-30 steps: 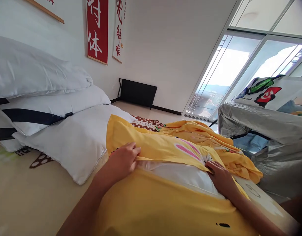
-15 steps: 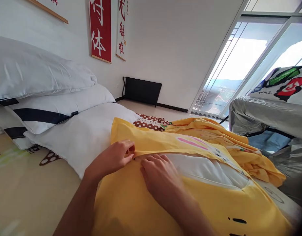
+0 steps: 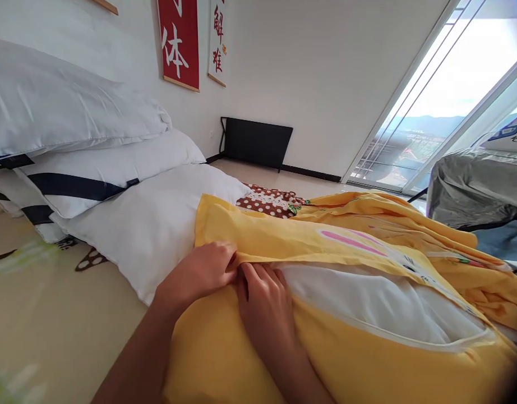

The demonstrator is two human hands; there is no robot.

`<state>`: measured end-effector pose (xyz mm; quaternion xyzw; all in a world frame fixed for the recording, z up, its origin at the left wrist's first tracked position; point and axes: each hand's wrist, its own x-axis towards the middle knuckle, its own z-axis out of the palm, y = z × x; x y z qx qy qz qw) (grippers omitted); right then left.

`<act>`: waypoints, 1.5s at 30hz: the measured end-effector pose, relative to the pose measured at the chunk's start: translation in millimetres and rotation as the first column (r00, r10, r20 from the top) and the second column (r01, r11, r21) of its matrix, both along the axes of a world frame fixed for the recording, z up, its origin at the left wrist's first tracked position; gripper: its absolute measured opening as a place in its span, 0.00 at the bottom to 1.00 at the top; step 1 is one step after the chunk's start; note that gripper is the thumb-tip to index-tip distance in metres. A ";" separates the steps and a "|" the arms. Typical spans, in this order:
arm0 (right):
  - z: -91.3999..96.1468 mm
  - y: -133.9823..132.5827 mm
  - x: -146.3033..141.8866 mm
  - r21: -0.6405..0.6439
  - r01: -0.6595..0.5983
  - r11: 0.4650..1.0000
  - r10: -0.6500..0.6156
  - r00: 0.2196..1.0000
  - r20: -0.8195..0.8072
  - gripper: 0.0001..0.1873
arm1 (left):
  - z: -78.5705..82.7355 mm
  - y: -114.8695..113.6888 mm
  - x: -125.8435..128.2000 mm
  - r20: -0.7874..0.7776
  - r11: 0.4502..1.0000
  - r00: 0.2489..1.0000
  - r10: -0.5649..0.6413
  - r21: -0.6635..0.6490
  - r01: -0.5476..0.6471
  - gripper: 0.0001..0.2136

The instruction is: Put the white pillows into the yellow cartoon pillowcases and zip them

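A yellow pillowcase (image 3: pixel 258 230) with a pink-eared cartoon animal print lies in front of me. Through its long gap shows a white pillow (image 3: pixel 368 300) inside; a pale zipper edge (image 3: pixel 418 341) borders the gap. At the gap's left end my left hand (image 3: pixel 208 266) pinches the edge of the pillowcase, fingers closed. My right hand (image 3: pixel 264 292) is right beside it, fingertips curled on the same edge and nearly touching the left. The zipper's pull, if there, is hidden behind my fingers.
White pillows (image 3: pixel 166 219) with dark bands are piled at the left. Behind the pillowcase lies crumpled yellow fabric (image 3: pixel 384 207), beside brown polka-dot cloth (image 3: pixel 271 199). A black folded panel (image 3: pixel 256 143) leans on the wall. Silver-wrapped bundles (image 3: pixel 477 185) stand at the right, near the window.
My right hand has shifted left, closer to my left hand, and its fingers have curled in at the edge. The camera view has tilted down and turned slightly.
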<state>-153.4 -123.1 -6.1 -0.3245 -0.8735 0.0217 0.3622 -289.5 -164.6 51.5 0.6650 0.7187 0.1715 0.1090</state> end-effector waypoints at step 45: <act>20.1 -15.2 7.8 -0.018 -0.123 0.992 0.103 0.893 -0.438 0.07 | 19.3 -21.1 -4.9 0.078 0.978 0.981 -0.175 0.132 0.164 0.06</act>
